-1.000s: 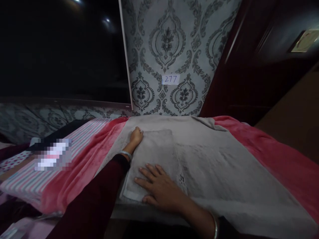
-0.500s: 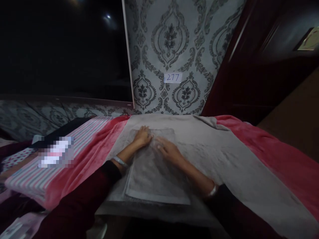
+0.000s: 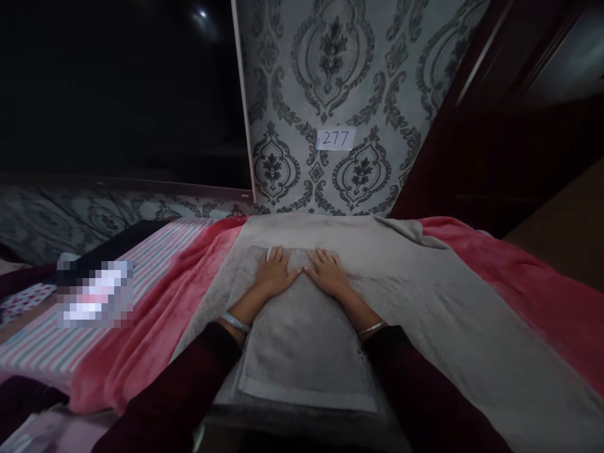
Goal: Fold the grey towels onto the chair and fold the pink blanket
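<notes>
A folded grey towel (image 3: 306, 352) lies on a larger grey cloth (image 3: 448, 314) spread over a pink blanket. My left hand (image 3: 275, 273) rests flat on the far end of the folded towel, fingers stretched out. Right beside it, my right hand (image 3: 328, 272) lies flat on the same end, fingers spread, the two thumbs nearly touching. Both wrists carry metal bangles and both arms are in dark red sleeves. Neither hand holds anything.
The pink blanket (image 3: 519, 277) shows on both sides of the grey cloth. A striped cloth (image 3: 155, 251) lies at the left, with a blurred patch over it. Patterned wallpaper with a label "277" (image 3: 335, 139) stands behind. A dark screen (image 3: 117, 94) fills the upper left, dark wood (image 3: 519, 145) the right.
My right hand slid from the towel's near edge up to its far end. My left hand shifted inward, and both palms now lie flat side by side.
</notes>
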A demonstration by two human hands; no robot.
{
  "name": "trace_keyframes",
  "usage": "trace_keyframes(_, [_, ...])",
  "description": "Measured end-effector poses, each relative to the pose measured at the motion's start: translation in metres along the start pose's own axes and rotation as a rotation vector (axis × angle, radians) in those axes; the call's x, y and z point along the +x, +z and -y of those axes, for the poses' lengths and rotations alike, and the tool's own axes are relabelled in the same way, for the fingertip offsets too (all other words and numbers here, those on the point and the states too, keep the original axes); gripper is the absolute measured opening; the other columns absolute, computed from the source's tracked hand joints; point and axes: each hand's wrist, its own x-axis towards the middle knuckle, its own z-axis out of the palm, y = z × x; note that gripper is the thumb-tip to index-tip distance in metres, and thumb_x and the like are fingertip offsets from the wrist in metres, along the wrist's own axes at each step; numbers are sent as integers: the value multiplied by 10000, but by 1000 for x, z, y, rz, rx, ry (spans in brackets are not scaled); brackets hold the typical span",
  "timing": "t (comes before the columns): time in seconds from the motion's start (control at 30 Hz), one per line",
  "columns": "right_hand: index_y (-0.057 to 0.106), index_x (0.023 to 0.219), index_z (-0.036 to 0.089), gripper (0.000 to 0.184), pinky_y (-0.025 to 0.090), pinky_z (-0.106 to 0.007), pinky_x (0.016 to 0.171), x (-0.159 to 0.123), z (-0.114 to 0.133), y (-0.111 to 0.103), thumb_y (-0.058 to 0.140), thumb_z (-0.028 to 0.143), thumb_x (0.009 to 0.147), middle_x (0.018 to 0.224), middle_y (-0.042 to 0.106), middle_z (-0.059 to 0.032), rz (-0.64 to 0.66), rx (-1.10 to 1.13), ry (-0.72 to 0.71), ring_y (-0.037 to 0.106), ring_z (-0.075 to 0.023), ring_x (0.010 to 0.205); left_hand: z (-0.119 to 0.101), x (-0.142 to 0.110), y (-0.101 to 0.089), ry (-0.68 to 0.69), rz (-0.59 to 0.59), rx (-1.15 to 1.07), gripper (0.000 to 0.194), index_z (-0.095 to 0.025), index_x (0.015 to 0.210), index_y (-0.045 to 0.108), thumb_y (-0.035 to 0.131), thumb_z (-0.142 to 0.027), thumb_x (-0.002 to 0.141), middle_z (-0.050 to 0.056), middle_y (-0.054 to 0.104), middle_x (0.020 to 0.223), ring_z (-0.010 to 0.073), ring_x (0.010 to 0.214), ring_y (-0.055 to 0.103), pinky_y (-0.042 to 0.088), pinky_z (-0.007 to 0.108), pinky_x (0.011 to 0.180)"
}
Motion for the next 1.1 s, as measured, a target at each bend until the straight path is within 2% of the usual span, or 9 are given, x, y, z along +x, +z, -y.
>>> trace_keyframes(0.2, [337,1625,223,667,196,-516,1242,2,-2,1,309,566,1053,1693,267,-136,-7,20,-23,243,-294,1561,8,1,-3,-133,-11,-40,755,-74,1581,348,322,-562,1006,222,266,1678,318,1582,210,140,530,1273])
trace_keyframes(0.33, [294,1639,229,634,182,-497,1250,-1,-3,-6,286,515,1072,1708,217,-131,44,12,-20,208,-269,1575,12,1,-10,-137,19,-70,717,-88,1587,332,325,-518,1013,220,241,1688,304,1586,198,114,522,1277])
trace_keyframes(0.43, [262,1648,220,625,176,-474,1256,-13,-3,-18,265,485,1082,1721,172,-121,118,26,-32,172,-254,1584,10,0,-21,-150,79,-90,699,-102,1589,327,361,-492,1010,218,213,1696,304,1587,188,132,512,1275])
trace_keyframes(0.5, [255,1650,218,631,197,-485,1252,-28,-1,-25,264,487,1080,1719,180,-123,153,39,-32,171,-263,1585,5,-8,-27,-179,95,-91,701,-91,1576,348,373,-501,1008,233,182,1701,340,1589,159,153,547,1264])
trace_keyframes(0.57, [283,1643,221,625,214,-527,1242,-49,4,-26,265,484,1076,1710,214,-132,147,39,-32,182,-289,1581,-3,-26,-27,-129,63,-79,696,-99,1556,391,376,-527,1007,227,160,1709,366,1592,122,158,585,1254])
trace_keyframes(0.7, [323,1630,229,612,185,-590,1239,-92,13,-14,294,470,1069,1710,218,-131,81,18,-123,174,-321,1581,-12,-83,-11,210,18,-67,684,-195,1586,371,431,-540,1000,147,212,1717,310,1599,138,126,547,1280])
trace_keyframes(0.73, [311,1635,238,617,170,-594,1242,-100,14,-10,304,475,1065,1716,200,-121,67,18,-146,160,-321,1583,-11,-96,-7,259,26,-71,690,-214,1599,349,445,-537,998,135,222,1716,300,1598,147,123,539,1283])
trace_keyframes(0.87, [292,1641,279,623,144,-609,1246,-113,12,0,293,500,1059,1728,170,-82,36,43,-166,134,-319,1589,1,-127,1,276,57,-87,696,-265,1622,298,454,-537,1001,102,181,1731,296,1600,132,128,535,1284])
trace_keyframes(1.1, [245,1656,275,654,142,-630,1240,-109,1,1,278,536,1058,1736,131,-84,76,32,-195,103,-347,1589,14,-139,-4,289,134,-66,753,-219,1647,214,424,-556,1007,117,104,1744,294,1609,53,60,516,1287])
